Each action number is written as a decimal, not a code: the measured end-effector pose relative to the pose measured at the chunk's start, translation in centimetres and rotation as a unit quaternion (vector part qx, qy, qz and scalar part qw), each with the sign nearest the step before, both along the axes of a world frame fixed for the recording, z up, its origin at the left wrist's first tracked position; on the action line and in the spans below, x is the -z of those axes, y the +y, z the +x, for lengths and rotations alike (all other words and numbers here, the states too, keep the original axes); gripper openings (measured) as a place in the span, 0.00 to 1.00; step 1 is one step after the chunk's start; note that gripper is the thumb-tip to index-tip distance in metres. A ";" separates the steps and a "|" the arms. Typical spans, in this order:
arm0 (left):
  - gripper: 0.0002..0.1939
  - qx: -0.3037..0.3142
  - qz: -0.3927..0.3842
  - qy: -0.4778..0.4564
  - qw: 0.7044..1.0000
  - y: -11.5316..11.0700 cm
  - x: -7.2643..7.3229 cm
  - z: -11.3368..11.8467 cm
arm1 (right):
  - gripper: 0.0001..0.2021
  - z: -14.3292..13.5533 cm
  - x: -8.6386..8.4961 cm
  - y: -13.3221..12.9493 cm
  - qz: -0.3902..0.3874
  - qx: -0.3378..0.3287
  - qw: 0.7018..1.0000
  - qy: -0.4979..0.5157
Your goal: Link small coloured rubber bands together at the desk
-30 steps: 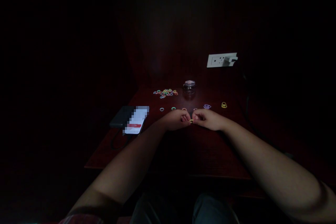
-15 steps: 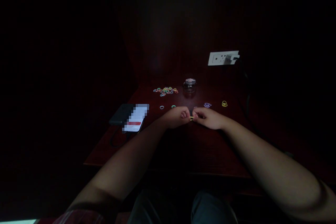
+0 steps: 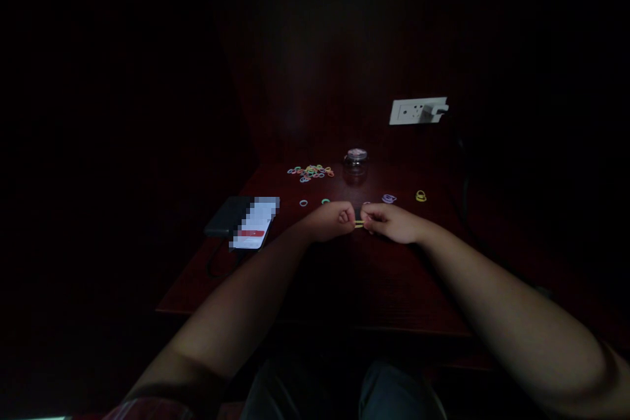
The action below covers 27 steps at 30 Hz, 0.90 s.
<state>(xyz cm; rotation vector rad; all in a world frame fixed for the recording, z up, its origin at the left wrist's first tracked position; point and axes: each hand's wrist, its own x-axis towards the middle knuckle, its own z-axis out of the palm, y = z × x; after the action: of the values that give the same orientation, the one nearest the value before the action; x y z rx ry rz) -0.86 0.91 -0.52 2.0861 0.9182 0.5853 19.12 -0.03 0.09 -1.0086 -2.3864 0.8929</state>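
Observation:
My left hand (image 3: pixel 335 220) and my right hand (image 3: pixel 391 222) meet closely above the dark red table, each closed on one end of a yellow elastic band (image 3: pixel 359 224). The band spans the small gap between my fingers in two strands. Just behind my hands lie a green band (image 3: pixel 325 201), partly covered, and a purple pair of bands (image 3: pixel 388 199). A pinkish band (image 3: pixel 367 204) is mostly hidden by my right hand. Farther right sits a small group of yellow bands (image 3: pixel 420 196), and a pale blue band (image 3: pixel 304 203) lies to the left.
A heap of mixed coloured bands (image 3: pixel 311 173) lies at the back, beside a clear lidded jar (image 3: pixel 356 161). At left, a lit phone (image 3: pixel 254 226) rests by a dark flat box (image 3: pixel 227 215). A wall socket (image 3: pixel 418 111) holds a plug. The table's front edge (image 3: pixel 315 323) is near me.
The yellow band between my hands is drawn slightly longer, its two strands showing more clearly. The whole view has tilted a little, and the other things lie as before.

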 end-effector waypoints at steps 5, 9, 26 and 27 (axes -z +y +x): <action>0.04 0.004 0.012 -0.002 1.000 0.3 0.4 0.0 | 0.04 0.1 0.4 0.1 0.015 0.010 1.000 0.010; 0.05 0.007 0.009 0.001 1.000 0.4 0.5 -0.1 | 0.03 0.0 0.5 0.1 -0.003 0.008 1.000 0.020; 0.06 0.017 0.005 -0.007 1.000 0.6 0.8 0.0 | 0.01 0.2 1.0 0.5 0.024 0.001 1.000 0.013; 0.06 0.017 0.005 -0.007 1.000 0.6 0.8 0.0 | 0.01 0.2 1.0 0.5 0.023 0.002 1.000 0.013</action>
<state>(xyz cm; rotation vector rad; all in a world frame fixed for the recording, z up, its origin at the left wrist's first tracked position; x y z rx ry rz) -0.83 1.48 -1.30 2.1003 0.8711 0.5872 19.31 0.48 -0.92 -0.9788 -2.3714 0.8394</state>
